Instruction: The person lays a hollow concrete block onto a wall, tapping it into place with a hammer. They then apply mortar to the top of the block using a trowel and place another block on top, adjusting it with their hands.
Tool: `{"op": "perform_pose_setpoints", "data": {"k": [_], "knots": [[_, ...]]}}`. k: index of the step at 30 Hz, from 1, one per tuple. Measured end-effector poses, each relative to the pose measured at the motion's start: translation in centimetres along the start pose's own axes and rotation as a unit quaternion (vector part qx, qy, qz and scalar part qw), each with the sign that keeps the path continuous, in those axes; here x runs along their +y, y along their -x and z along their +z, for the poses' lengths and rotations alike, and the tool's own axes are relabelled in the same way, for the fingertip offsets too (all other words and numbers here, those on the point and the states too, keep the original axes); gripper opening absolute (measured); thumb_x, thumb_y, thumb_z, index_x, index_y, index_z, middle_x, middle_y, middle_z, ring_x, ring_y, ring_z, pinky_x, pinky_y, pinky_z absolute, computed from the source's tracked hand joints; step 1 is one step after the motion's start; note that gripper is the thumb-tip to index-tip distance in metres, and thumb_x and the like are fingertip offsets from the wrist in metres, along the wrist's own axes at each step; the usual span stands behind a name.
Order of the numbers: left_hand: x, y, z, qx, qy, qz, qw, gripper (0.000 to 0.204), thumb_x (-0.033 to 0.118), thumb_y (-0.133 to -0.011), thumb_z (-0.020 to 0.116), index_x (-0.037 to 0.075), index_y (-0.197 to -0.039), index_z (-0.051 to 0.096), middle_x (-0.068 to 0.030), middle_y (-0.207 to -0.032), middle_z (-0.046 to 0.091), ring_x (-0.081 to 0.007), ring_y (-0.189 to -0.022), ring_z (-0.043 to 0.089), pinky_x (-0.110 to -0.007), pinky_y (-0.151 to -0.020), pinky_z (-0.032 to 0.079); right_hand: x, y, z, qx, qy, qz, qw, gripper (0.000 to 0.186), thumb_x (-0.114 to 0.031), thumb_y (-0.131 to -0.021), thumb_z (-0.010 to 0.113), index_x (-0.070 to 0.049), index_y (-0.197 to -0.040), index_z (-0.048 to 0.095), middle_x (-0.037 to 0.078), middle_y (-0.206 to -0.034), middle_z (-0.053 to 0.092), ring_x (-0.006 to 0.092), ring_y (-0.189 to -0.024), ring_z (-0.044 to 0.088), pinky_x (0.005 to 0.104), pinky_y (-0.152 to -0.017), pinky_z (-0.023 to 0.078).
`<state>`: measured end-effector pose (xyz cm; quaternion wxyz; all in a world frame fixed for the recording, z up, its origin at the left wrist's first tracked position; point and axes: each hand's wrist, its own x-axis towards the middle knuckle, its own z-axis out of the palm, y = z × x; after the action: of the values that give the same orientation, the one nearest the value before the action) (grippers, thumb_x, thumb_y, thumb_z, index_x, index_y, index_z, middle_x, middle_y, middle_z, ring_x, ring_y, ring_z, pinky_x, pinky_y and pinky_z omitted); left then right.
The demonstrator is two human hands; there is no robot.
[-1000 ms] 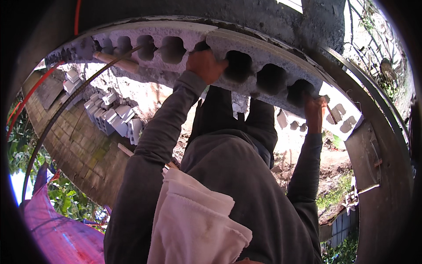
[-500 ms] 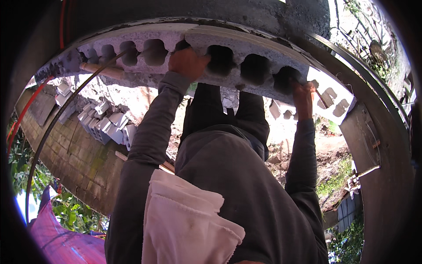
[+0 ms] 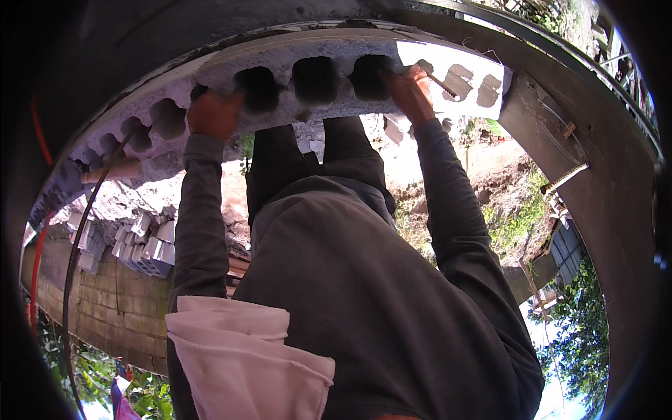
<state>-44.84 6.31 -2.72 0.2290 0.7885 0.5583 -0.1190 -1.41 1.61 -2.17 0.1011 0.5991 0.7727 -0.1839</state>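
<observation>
A course of grey hollow concrete blocks (image 3: 329, 52) with several open cavities curves across the top of the view. My left hand (image 3: 213, 113) is closed over the near edge of a block, between two cavities. My right hand (image 3: 409, 91) grips the near edge further right, beside a cavity, and a thin stick (image 3: 442, 85) pokes out from its fingers. Both arms wear dark grey sleeves and reach up to the blocks. My dark trousers (image 3: 315, 157) show just under the blocks, pressed close to them.
A white cloth (image 3: 238, 353) hangs at my waist. Far below on the left lie a pile of loose grey blocks (image 3: 150, 241) and a block wall (image 3: 105, 308). A black cable (image 3: 77, 238) and a wooden pole (image 3: 115, 171) cross there. A concrete column (image 3: 595, 175) stands right.
The view has swung, so blocks and hands sit further left in the picture. My right hand has risen from the block's lower edge to its top edge.
</observation>
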Motion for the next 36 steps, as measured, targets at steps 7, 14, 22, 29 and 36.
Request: {"op": "perform_pose_setpoints", "data": {"k": [7,14,22,29,36], "knots": [[-1.3,-0.4,1.9,-0.020,-0.001,-0.042,0.999,0.026,0.048,-0.093,0.063,0.030,-0.106,0.075,-0.0194,-0.081,0.068,-0.0422,-0.076,0.067,-0.054,-0.066,0.053,0.6,-0.8,0.7,-0.027,-0.012,-0.014,0.999,0.032,-0.015,-0.097,0.057,-0.022,-0.125,0.070,0.018,-0.081,0.067,0.0298,-0.067,0.064,0.0389,-0.054,0.047],[0.7,-1.5,-0.9,-0.066,0.139,-0.159,0.975,0.067,0.065,-0.080,0.067,-0.001,-0.088,0.075,-0.0284,-0.093,0.071,-0.0476,-0.092,0.068,-0.054,-0.080,0.053,2.5,-0.5,4.9,-0.058,-0.123,-0.018,0.991,0.037,-0.009,-0.100,0.049,-0.015,-0.133,0.065,0.017,-0.101,0.074,0.0278,-0.088,0.073,0.0379,-0.075,0.057],[0.4,-1.3,-0.7,-0.068,0.087,-0.186,0.976,0.053,0.063,-0.086,0.064,0.013,-0.097,0.078,-0.0281,-0.093,0.070,-0.0477,-0.092,0.067,-0.055,-0.080,0.052,-0.8,-2.4,-2.4,-0.179,-0.085,0.070,0.978,0.034,-0.017,-0.105,0.045,-0.017,-0.132,0.066,0.013,-0.106,0.074,0.0233,-0.090,0.073,0.0319,-0.076,0.056],[2.3,-2.0,-3.8,-0.088,0.152,-0.213,0.961,0.069,0.065,-0.079,0.068,-0.003,-0.085,0.075,-0.0294,-0.088,0.071,-0.0462,-0.091,0.069,-0.051,-0.081,0.053,3.5,-0.8,5.8,-0.084,-0.165,0.008,0.983,0.030,-0.013,-0.103,0.048,-0.011,-0.126,0.067,0.011,-0.113,0.074,0.0213,-0.095,0.072,0.0328,-0.079,0.056],[1.3,-1.9,-2.4,-0.107,0.147,-0.195,0.964,0.068,0.066,-0.081,0.066,-0.001,-0.090,0.076,-0.0278,-0.096,0.072,-0.0451,-0.094,0.069,-0.052,-0.083,0.053,0.1,-2.9,-0.4,-0.071,-0.307,0.332,0.889,0.052,-0.048,-0.085,0.076,0.004,-0.081,0.073,0.013,-0.067,0.067,0.0210,-0.059,0.061,0.0384,-0.058,0.049]]}}
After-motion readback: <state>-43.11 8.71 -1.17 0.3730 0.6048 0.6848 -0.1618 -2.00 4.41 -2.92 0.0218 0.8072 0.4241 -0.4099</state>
